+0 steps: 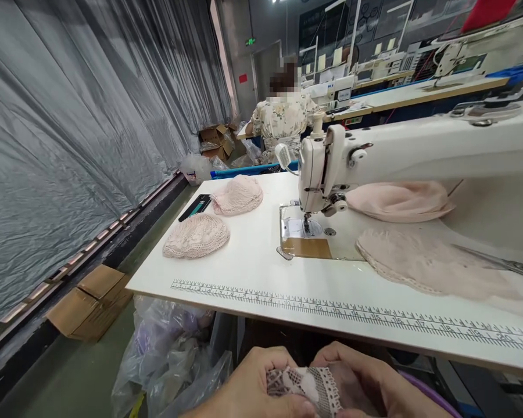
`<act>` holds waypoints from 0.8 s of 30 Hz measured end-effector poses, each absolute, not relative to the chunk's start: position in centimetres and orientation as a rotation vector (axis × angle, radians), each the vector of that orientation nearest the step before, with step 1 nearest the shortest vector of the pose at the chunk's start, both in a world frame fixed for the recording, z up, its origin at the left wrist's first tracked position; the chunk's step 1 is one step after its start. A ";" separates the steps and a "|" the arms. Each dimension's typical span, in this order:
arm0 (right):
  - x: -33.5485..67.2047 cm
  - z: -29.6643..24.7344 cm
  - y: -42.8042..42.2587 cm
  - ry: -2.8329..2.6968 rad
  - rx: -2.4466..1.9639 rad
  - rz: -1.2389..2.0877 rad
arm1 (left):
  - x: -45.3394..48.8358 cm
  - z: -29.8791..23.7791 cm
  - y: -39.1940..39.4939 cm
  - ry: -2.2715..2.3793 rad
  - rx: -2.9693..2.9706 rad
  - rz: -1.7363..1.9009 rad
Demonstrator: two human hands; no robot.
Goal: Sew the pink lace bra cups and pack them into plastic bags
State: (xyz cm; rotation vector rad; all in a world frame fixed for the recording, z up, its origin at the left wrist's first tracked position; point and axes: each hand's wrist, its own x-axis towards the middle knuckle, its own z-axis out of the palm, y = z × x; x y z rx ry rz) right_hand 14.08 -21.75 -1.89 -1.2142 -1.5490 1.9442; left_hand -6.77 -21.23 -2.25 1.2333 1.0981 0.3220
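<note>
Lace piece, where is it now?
The lace piece is at the head view's bottom, just right of centre, held between the left hand and right hand, below the tabletop.

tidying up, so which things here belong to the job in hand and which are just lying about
Likely with the job:
pale, sheer lace-edged fabric, in left hand and right hand
nearest white sewing machine
rounded pale pink lace pieces
silver metal scissors

Probably just lying about:
flat black-and-teal rectangular object
nearest brown cardboard box
crumpled clear plastic bags

Ruler (pixel 344 312) on tabletop (pixel 253 264): 10, 15, 20 | green wall sign (pixel 250 42): too small to read
</note>
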 end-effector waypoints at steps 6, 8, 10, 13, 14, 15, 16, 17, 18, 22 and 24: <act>14.3 -4.0 -22.4 -1.643 -1.183 1.945 | -6.6 -2.8 -21.7 1.168 1.297 0.245; 14.4 -4.6 -22.6 -1.688 -1.184 1.887 | -6.5 -3.2 -21.7 1.194 1.325 0.239; 14.4 -4.8 -22.7 -1.728 -1.168 1.849 | -6.3 -3.7 -21.6 1.163 1.352 0.258; 14.1 -5.1 -22.7 -1.714 -1.175 1.858 | -6.3 -4.4 -21.5 1.122 1.378 0.278; 13.9 -5.1 -22.7 -1.719 -1.210 1.855 | -6.3 -4.6 -21.5 1.126 1.376 0.281; 13.8 -5.2 -22.7 -1.738 -1.259 1.832 | -6.3 -4.7 -21.4 1.137 1.376 0.283; 13.6 -5.3 -22.6 -1.769 -1.314 1.795 | -6.3 -4.8 -21.3 1.147 1.381 0.288; 13.4 -5.4 -22.6 -1.805 -1.361 1.750 | -6.4 -4.7 -21.2 1.152 1.391 0.296; 13.2 -5.4 -22.5 -1.834 -1.394 1.711 | -6.4 -4.7 -21.1 1.147 1.403 0.299; 12.8 -4.9 -22.0 -1.810 -1.415 1.664 | -7.1 -4.5 -20.4 1.099 1.444 0.282; 12.8 -4.7 -21.8 -1.767 -1.431 1.707 | -7.5 -4.6 -20.2 1.059 1.437 0.288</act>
